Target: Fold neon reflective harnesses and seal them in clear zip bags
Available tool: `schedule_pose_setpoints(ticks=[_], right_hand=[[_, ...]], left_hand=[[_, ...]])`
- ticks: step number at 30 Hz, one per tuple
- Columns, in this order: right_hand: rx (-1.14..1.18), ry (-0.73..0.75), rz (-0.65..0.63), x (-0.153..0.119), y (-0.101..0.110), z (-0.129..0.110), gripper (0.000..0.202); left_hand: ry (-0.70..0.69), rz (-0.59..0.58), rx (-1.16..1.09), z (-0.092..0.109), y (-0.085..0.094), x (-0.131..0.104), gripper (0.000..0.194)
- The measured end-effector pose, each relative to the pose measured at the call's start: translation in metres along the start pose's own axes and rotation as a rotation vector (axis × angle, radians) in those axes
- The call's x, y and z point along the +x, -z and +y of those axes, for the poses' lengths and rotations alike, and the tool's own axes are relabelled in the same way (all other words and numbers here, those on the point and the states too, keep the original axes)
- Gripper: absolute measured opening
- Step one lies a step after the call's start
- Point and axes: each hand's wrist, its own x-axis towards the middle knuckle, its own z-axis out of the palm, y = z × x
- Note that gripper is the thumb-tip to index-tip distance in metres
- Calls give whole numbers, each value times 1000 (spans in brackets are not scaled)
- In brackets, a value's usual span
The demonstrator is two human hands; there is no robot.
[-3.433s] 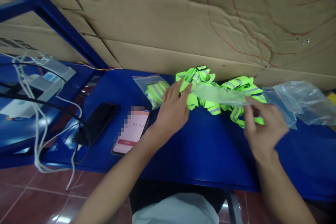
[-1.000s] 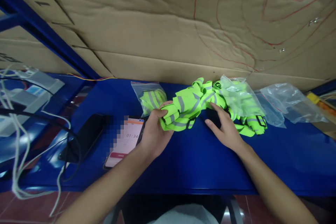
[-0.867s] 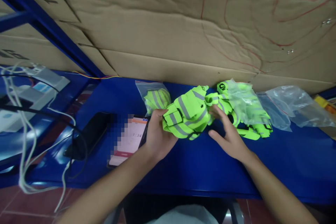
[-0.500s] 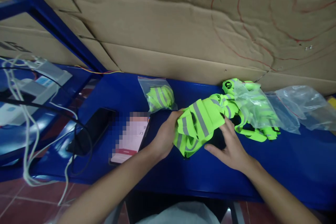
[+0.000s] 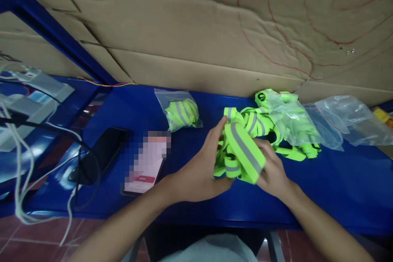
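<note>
A bundle of neon-yellow reflective strap (image 5: 245, 151) with grey stripes is held between my two hands, above the front of the blue table. My left hand (image 5: 202, 168) grips its left side, thumb below and fingers at the upper edge. My right hand (image 5: 272, 168) closes on the right side, its fingertips hidden behind the strap. Just beyond lie more loose reflective straps (image 5: 258, 120), partly under a clear plastic bag (image 5: 291, 114). To the left, a zip bag (image 5: 181, 110) contains another coiled reflective strap.
A phone (image 5: 145, 163) with a lit, partly blurred screen lies on the blue table (image 5: 215, 213). Beside it are a black device (image 5: 98, 155) and white cables (image 5: 23, 180). More clear bags (image 5: 353, 118) rest at the right. Cardboard (image 5: 184, 28) stands along the back.
The strap bundle has been turned and gathered more tightly. My left hand has moved right and round its side; my right hand has closed in on it. The view has shifted slightly.
</note>
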Motion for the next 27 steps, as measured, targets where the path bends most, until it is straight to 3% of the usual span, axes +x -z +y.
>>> schedule_pose_setpoints(ticks=[2,5,7,10,13,16,19,23,27], right_hand=[[-34,12,14,-1,0,-2,56],[-67,-18,31,1,2,-9,56],[-47,-47,73,4,5,-16,54],[-37,-42,135,7,10,-24,44],[-101,35,152,7,10,-27,33],[-152,71,127,6,8,-25,28],[-126,95,162,4,6,-23,34],[-75,105,136,5,7,-22,44],[124,-174,129,4,11,-18,50]], left_hand=[[21,-84,-144,0,2,0,136],[57,-37,-348,-2,3,1,134],[102,62,-464,-4,4,2,116],[284,276,-677,-5,4,7,90],[435,505,-880,-5,3,16,79],[479,641,-917,-8,0,24,68],[513,605,-838,-17,-4,23,73],[546,372,-754,-24,-6,12,78],[424,77,-615,-17,-3,8,73]])
